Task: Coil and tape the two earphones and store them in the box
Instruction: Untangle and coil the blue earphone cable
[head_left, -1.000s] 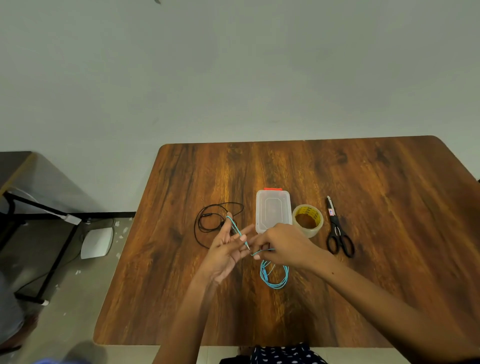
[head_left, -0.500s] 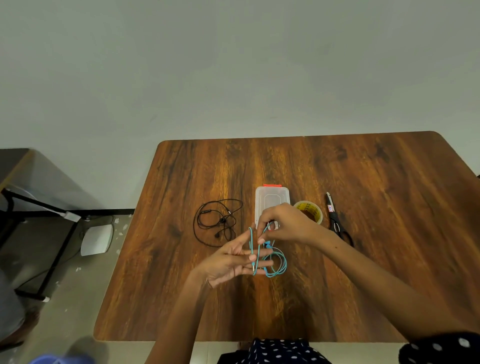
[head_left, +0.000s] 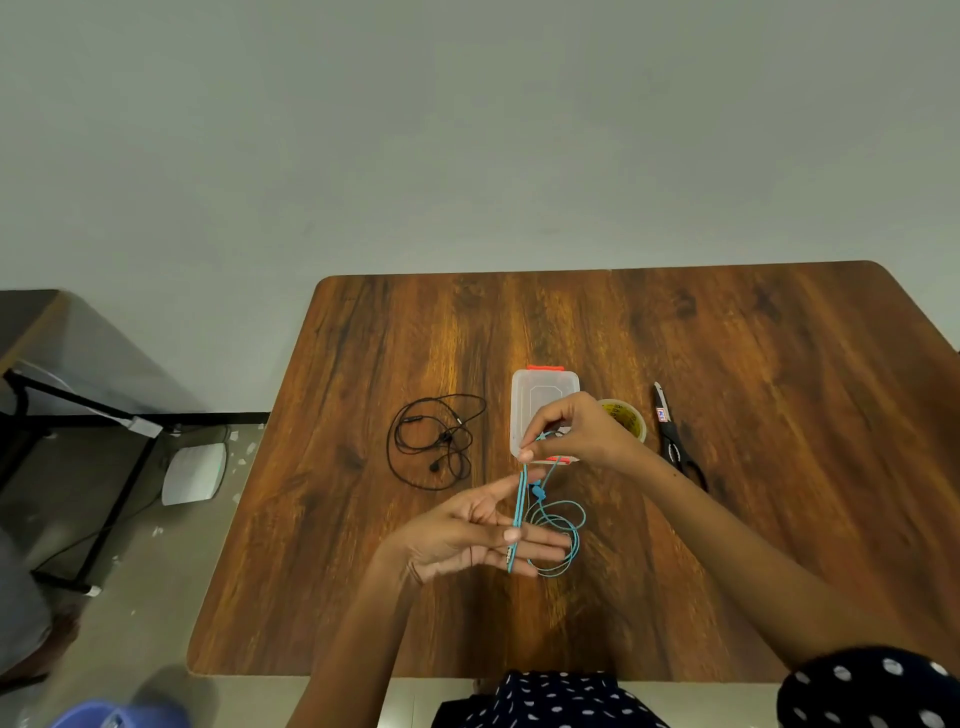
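The person is winding the blue earphones (head_left: 521, 512) around the left hand (head_left: 470, 538). That hand is held flat, palm up, fingers straight and spread above the wooden table (head_left: 779, 467), and the cable runs in a tight band across the fingers near their tips. The right hand (head_left: 576, 434) is raised over the near end of the box and pinches the cable between thumb and fingertips, holding it taut above the left hand. The rest of the cable hangs off in 2 or 3 slack loops just right of the left fingers, with the earbuds dangling between the hands.

The black earphones (head_left: 434, 441) lie in a loose tangle on the table, left of the clear plastic box (head_left: 543, 400), untouched. The box has its lid on, with an orange clasp at the far end. The tape roll (head_left: 626, 418) sits just right of the box, partly hidden by the right wrist, and the scissors (head_left: 675, 441) lie beyond it.

The risk I see is the band sliding off: it sits near the fingertips of an open hand, so a slack moment could let the turns spill. The hanging loops look ready to snag on the earbuds as they are drawn in, knotting the coil. Pulling too hard could also cinch the fingers, making the coil hard to slip off for taping.
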